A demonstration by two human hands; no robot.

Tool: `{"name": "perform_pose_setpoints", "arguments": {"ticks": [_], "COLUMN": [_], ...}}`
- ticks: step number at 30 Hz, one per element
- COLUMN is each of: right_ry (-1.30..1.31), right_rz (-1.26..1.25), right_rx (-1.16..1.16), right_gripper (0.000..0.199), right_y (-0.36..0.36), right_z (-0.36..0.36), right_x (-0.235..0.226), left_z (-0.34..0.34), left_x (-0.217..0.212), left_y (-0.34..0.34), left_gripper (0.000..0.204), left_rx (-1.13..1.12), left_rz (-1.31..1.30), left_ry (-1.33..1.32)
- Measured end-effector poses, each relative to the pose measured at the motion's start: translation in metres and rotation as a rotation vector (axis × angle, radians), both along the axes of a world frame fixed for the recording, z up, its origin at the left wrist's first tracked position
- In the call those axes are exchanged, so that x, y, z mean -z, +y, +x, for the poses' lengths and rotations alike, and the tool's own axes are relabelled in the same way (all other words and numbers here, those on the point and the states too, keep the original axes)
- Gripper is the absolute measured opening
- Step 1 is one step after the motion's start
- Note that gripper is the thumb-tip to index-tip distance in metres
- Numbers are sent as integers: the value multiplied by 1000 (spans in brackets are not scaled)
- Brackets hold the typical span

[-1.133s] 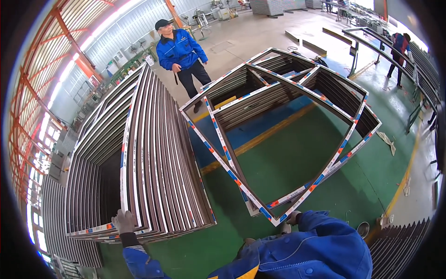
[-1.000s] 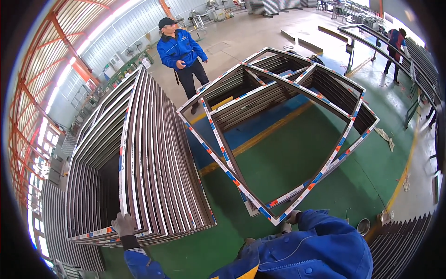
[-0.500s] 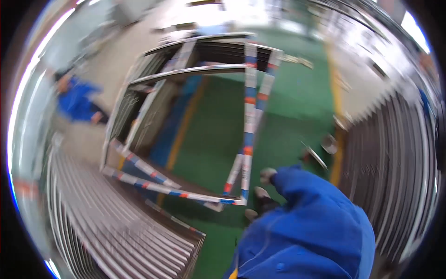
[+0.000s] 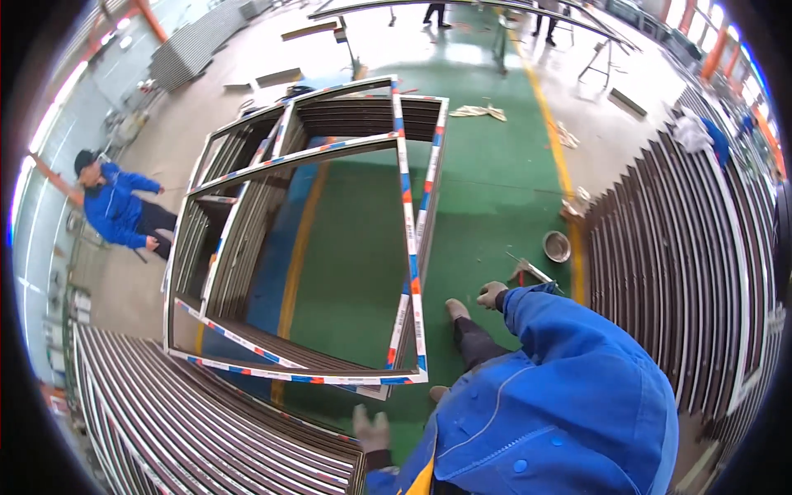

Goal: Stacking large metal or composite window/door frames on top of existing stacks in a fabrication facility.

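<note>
My left hand (image 4: 371, 430), in a light grey glove, is just below the near corner of a window frame (image 4: 417, 313). Its fingers are spread, and nothing shows in them. That frame, edged with white, blue and red tape, lies askew on a stack of similar frames (image 4: 247, 247). My right hand (image 4: 492, 295), gloved too, hangs beside my body with fingers curled in and no object visible. Close to it on the green floor lies a silver tool (image 4: 535, 271), perhaps a caulking gun. Beyond that sits a round metal bowl (image 4: 557, 246).
Rows of dark frames stand to the right (image 4: 668, 280) and lower left (image 4: 214, 412). A person in a blue jacket (image 4: 120, 202) is at the left, beyond the stack. White cloths (image 4: 478, 112) lie on the floor ahead, with a work stand (image 4: 355, 58) farther off.
My left hand has come into view near the frame's corner. The view has shifted and is sharper now; the person at the left appears more upright. The window frames look unmoved.
</note>
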State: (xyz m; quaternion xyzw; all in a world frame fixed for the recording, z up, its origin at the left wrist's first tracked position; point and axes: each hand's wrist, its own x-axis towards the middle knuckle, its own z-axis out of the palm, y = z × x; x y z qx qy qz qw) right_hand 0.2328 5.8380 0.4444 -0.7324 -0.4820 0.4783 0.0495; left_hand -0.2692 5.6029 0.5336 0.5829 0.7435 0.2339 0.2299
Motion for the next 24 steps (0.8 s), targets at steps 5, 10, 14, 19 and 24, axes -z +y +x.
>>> {"name": "perform_pose_setpoints", "arguments": {"ticks": [5, 10, 14, 19, 24], "right_ry": [-46, -103, 53, 529, 727], "right_rz": [163, 355, 515, 218, 78], "right_rx": [-285, -128, 248, 477, 676], "right_gripper": [44, 69, 58, 53, 21], "right_y": [117, 323, 511, 628, 658], "right_z": [-12, 30, 33, 6, 20], "right_x": [38, 145, 191, 214, 224], "left_z": [109, 213, 272, 294, 303], "left_x": [87, 160, 203, 234, 232], "left_y": [70, 184, 275, 336, 396], "left_gripper": [65, 74, 87, 72, 55], "left_rx": [94, 98, -21, -224, -186], "left_rz": [-300, -243, -423, -642, -915], "left_ry": [-146, -51, 74, 178, 219]}}
